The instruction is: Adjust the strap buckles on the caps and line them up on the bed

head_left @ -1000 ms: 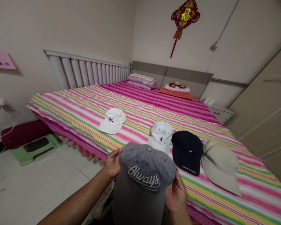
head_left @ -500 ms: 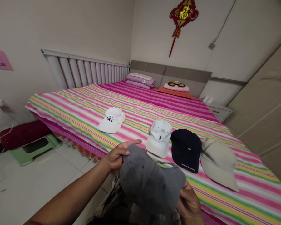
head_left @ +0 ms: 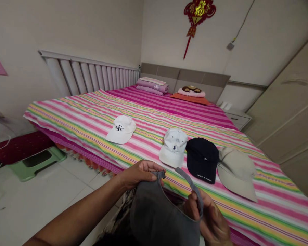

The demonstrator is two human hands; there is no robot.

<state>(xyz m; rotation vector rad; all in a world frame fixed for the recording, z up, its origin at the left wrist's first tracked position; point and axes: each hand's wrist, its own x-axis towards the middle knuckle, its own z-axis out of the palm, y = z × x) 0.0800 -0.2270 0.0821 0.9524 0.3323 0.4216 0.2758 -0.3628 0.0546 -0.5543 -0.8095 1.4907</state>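
Note:
A grey baseball cap [head_left: 161, 212] is held low in front of me, its back opening facing up and the two ends of its strap apart. My left hand [head_left: 143, 174] pinches the short strap end with the buckle. Around the base of the long loose strap [head_left: 188, 179] my right hand [head_left: 207, 213] is closed. Just beyond the cap, on the bed, lie a white cap with a small dark emblem [head_left: 173, 148], a black cap [head_left: 202, 160] and a beige cap [head_left: 237, 172]. Farther left is a white cap with CK lettering [head_left: 122, 130].
The bed [head_left: 74, 114] has a striped cover and folded bedding [head_left: 151, 85] near the headboard [head_left: 184, 75]. A green stool [head_left: 37, 164] stands on the tiled floor at left, beside a dark red bolster-like object [head_left: 23, 147]. A white nightstand [head_left: 237, 118] is at the far right.
The grey cap has turned and moved lower, its back strap now undone with the ends apart. Both hands have shifted onto the strap ends. The view has moved slightly.

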